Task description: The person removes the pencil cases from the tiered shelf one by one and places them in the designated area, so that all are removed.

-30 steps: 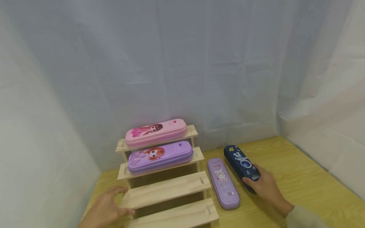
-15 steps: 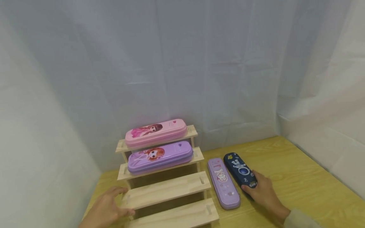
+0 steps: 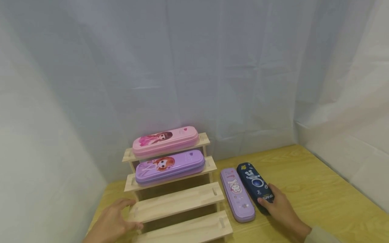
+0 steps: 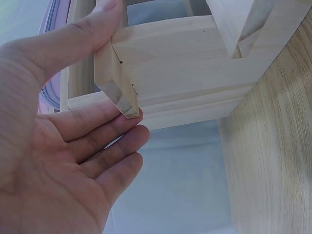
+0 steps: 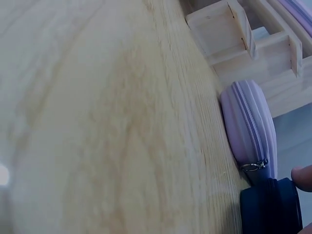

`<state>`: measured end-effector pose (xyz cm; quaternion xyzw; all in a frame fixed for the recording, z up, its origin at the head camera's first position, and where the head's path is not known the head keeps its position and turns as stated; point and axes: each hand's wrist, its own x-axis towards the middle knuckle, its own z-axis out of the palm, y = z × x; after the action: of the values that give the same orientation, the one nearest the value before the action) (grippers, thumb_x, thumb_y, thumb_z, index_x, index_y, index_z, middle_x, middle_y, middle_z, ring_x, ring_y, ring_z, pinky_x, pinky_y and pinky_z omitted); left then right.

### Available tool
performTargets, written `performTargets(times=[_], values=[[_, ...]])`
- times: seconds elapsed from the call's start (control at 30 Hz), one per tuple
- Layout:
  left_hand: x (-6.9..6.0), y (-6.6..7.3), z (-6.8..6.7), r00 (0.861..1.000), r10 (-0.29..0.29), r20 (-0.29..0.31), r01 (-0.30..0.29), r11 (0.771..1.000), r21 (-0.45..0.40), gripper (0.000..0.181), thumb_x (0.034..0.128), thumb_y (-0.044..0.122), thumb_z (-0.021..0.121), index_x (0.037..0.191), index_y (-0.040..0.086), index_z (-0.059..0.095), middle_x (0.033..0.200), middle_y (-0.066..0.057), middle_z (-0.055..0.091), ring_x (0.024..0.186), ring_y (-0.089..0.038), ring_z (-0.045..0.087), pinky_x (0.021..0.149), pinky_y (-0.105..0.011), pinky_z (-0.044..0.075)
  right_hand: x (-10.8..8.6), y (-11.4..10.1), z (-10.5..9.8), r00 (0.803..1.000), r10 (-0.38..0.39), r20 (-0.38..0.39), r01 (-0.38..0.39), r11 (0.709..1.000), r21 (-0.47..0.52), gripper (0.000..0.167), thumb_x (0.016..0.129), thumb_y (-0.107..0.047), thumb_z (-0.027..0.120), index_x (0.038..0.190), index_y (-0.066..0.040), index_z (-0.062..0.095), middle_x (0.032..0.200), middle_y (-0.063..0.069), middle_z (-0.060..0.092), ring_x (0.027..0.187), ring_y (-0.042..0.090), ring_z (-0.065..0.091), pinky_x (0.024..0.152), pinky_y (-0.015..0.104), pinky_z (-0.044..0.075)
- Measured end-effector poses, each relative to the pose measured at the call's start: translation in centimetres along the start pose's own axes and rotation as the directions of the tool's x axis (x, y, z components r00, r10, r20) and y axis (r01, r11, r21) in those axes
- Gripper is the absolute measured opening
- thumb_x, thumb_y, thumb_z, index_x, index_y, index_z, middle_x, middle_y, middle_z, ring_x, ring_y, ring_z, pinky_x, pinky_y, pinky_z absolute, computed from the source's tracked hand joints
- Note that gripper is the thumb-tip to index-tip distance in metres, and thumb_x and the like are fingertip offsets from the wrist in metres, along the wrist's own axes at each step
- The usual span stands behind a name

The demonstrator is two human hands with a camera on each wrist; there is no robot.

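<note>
My right hand (image 3: 283, 210) grips the near end of a dark blue case (image 3: 254, 182) with an astronaut print, lying on the table beside a lilac case (image 3: 238, 195). In the right wrist view the blue case (image 5: 271, 207) is next to the lilac case (image 5: 248, 129), with a fingertip on it. My left hand (image 3: 111, 221) holds the left edge of the stepped wooden rack (image 3: 179, 202); the left wrist view shows the thumb and fingers of this hand (image 4: 73, 126) around a board's end (image 4: 116, 83). A pink case (image 3: 165, 141) and a purple case (image 3: 171, 167) lie on the two upper steps.
The yellowish wooden table (image 3: 319, 189) extends to the right of the blue case. Pale cloth (image 3: 194, 67) hangs behind the table and along both sides.
The dark blue case has moved nearer me and left, closer to the lilac case, with my right hand on it. My left hand has kept its place at the rack.
</note>
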<state>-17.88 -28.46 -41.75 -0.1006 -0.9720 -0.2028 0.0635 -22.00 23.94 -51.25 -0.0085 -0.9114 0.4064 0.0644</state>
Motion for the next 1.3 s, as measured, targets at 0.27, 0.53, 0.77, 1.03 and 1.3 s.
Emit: performTargets(times=[0.27, 0.53, 0.77, 1.03, 1.3], values=[[0.0, 0.0, 0.0, 1.000, -0.025, 0.014, 0.025, 1.000, 0.014, 0.087, 0.0634, 0.056, 0.090, 0.127, 0.003, 0.065, 0.133, -0.022, 0.065, 0.123, -0.046, 0.060, 0.104, -0.062, 0.050, -0.3, -0.6, 0.0, 0.994, 0.086, 0.062, -0.089, 0.995, 0.046, 0.082, 0.094, -0.024, 0.070, 0.151, 0.016, 0.026, 0.149, 0.041, 0.039, 0.137, 0.055, 0.044, 0.116, 0.067, 0.035], [-0.2, 0.0, 0.0, 1.000, -0.005, -0.007, 0.005, 1.000, 0.001, 0.086, 0.0631, 0.056, 0.090, 0.126, 0.003, 0.066, 0.132, -0.021, 0.065, 0.122, -0.045, 0.061, 0.103, -0.062, 0.051, 0.1, -1.6, -1.2, 0.997, 0.040, 0.066, -0.048, 0.991, 0.125, 0.091, 0.091, -0.023, 0.074, 0.154, 0.014, 0.019, 0.155, 0.040, 0.031, 0.141, 0.057, 0.037, 0.117, 0.067, 0.035], [-0.3, 0.1, 0.0, 1.000, 0.006, -0.021, -0.006, 1.000, 0.003, 0.084, 0.0627, 0.056, 0.090, 0.125, 0.004, 0.067, 0.130, -0.021, 0.067, 0.121, -0.045, 0.062, 0.102, -0.062, 0.051, 1.7, -3.6, -3.7, 0.988, -0.147, -0.045, 0.153, 0.973, 0.172, 0.090, 0.088, -0.014, 0.078, 0.153, 0.013, 0.021, 0.154, 0.036, 0.037, 0.142, 0.053, 0.037, 0.115, 0.062, 0.038], [-0.2, 0.0, 0.1, 1.000, 0.006, -0.024, -0.005, 1.000, 0.010, 0.084, 0.0625, 0.055, 0.091, 0.124, 0.003, 0.067, 0.130, -0.021, 0.067, 0.121, -0.044, 0.062, 0.102, -0.061, 0.052, 4.4, -6.8, -7.2, 0.944, -0.301, -0.138, 0.321, 0.935, 0.154, 0.087, 0.089, -0.014, 0.077, 0.156, 0.004, 0.025, 0.158, 0.029, 0.036, 0.144, 0.047, 0.036, 0.120, 0.051, 0.036], [-0.1, 0.0, 0.1, 1.000, -0.011, -0.012, 0.012, 1.000, 0.008, 0.084, 0.0623, 0.054, 0.091, 0.125, 0.004, 0.066, 0.131, -0.021, 0.066, 0.121, -0.045, 0.062, 0.102, -0.061, 0.051, 6.7, -10.6, -9.8, 0.884, -0.429, -0.185, 0.464, 0.855, 0.233, 0.086, 0.087, -0.004, 0.076, 0.156, 0.000, 0.025, 0.161, 0.026, 0.032, 0.148, 0.045, 0.029, 0.127, 0.024, 0.027]])
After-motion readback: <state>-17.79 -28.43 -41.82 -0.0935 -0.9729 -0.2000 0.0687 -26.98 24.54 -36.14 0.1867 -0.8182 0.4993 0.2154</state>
